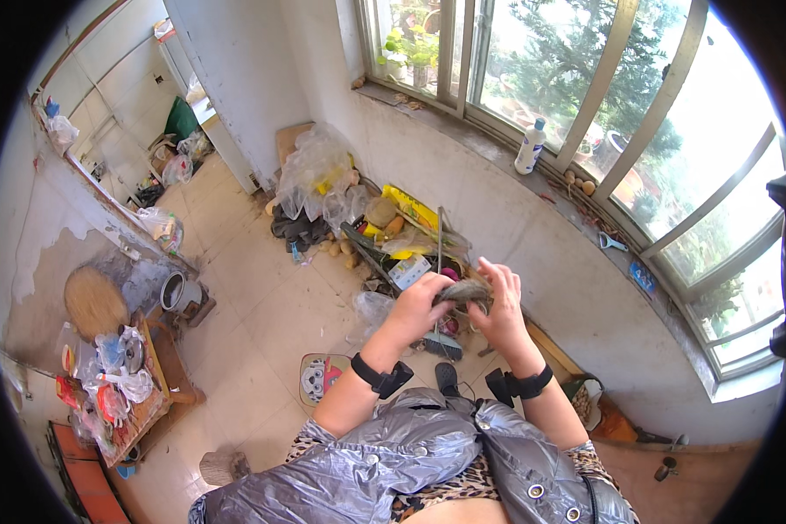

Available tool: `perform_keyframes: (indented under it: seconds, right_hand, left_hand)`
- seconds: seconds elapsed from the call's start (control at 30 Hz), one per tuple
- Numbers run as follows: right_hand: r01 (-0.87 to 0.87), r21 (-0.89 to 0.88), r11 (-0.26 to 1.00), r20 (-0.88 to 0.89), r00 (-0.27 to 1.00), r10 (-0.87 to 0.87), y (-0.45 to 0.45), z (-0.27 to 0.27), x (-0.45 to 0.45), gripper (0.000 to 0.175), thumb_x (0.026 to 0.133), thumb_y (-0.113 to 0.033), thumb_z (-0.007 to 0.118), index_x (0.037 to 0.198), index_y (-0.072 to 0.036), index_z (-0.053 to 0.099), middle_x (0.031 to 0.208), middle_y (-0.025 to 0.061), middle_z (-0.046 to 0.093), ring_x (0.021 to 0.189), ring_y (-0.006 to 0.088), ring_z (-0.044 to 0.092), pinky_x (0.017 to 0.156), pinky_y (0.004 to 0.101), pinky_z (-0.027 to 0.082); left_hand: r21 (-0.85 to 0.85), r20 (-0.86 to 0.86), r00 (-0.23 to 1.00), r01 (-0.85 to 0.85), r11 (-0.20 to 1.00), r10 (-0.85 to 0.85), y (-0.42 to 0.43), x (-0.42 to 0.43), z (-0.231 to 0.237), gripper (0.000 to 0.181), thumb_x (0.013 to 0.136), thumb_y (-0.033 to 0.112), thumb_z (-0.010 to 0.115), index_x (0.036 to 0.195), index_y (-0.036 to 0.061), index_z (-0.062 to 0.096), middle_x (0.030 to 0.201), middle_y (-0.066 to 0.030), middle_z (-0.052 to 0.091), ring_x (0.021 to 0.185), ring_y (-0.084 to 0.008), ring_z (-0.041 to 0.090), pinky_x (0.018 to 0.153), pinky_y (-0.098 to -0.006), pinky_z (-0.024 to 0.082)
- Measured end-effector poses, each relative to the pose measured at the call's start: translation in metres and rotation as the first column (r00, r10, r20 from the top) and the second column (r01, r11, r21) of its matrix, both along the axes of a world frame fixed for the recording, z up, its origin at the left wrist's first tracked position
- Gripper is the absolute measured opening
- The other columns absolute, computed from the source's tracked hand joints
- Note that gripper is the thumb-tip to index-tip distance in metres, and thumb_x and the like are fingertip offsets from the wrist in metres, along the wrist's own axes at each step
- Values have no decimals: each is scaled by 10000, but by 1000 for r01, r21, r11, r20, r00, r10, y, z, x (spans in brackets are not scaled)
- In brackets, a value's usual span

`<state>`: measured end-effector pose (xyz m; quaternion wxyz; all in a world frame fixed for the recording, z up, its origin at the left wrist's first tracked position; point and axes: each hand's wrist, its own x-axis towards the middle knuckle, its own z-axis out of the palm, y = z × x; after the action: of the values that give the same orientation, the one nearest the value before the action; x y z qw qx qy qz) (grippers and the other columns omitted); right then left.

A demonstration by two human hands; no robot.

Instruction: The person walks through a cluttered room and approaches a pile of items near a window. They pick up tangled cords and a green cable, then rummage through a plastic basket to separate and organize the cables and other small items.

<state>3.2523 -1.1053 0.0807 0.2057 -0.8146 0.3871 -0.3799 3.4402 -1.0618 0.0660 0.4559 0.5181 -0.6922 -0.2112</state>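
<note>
Both hands are raised in front of my body, above the floor clutter by the wall. My left hand (422, 308) grips the left end of a greyish, fibrous bundle (464, 291), its exact kind not clear. Thin pale strands hang from the bundle's right side. My right hand (503, 304) is at the bundle's other end, its fingers raised and apart and its thumb close below; whether it grips the bundle cannot be told. Beneath the hands are a broom head (443, 346) with bristles and a purplish-red round thing (450, 325), partly hidden.
Clear plastic bags (318, 173), potatoes (346, 247) and a yellow bag (412, 208) lie along the wall. A cartoon mat (322, 378) is on the tiled floor, near a wooden stump (223, 467). A bag-laden table (154, 414) stands left. The windowsill (491, 149) holds a white bottle (530, 147).
</note>
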Motion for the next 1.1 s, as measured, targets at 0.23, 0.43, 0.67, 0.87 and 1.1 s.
perform_keyframes:
  seconds: [0.23,0.43,0.67,0.87,1.1]
  right_hand:
    - [-175,491,854,309,951,17,-6,-19,-10,388,861,-42,662,1225,-7,534,1060,76,564,860,137,545,738,274,488]
    - [-348,576,740,447,891,71,-5,-23,-11,362,895,12,601,1246,-8,513,1023,46,604,906,104,556,782,257,489]
    - [-356,542,761,401,906,138,-2,-18,-10,357,918,51,535,1266,-16,497,1039,38,593,956,100,566,849,252,486]
    - [-278,421,863,321,936,145,-2,-12,-11,359,893,78,512,1238,-20,513,1072,61,570,974,135,561,856,268,483]
    - [-216,207,954,113,974,195,2,4,-15,377,819,91,528,1178,-22,553,1113,156,550,1028,286,566,879,332,473]
  left_hand:
    - [27,-168,986,-14,1000,19,2,-5,-6,312,822,107,697,1098,24,578,1025,-132,605,984,-309,592,849,-359,473]
    - [-115,-244,969,21,993,-48,-7,-2,-8,249,898,181,654,1092,35,600,1018,-87,606,977,-275,581,861,-354,468]
    - [105,-399,909,175,979,-120,1,-7,-1,150,922,132,641,1023,22,626,964,-40,600,868,-120,564,800,-262,468]
    - [153,-437,877,-146,977,199,-1,-2,-5,77,929,108,634,942,35,614,803,15,590,738,-83,546,681,-233,464]
    - [103,-546,838,57,993,9,2,-3,4,131,913,104,654,1019,31,632,874,12,607,773,-68,555,713,-219,473]
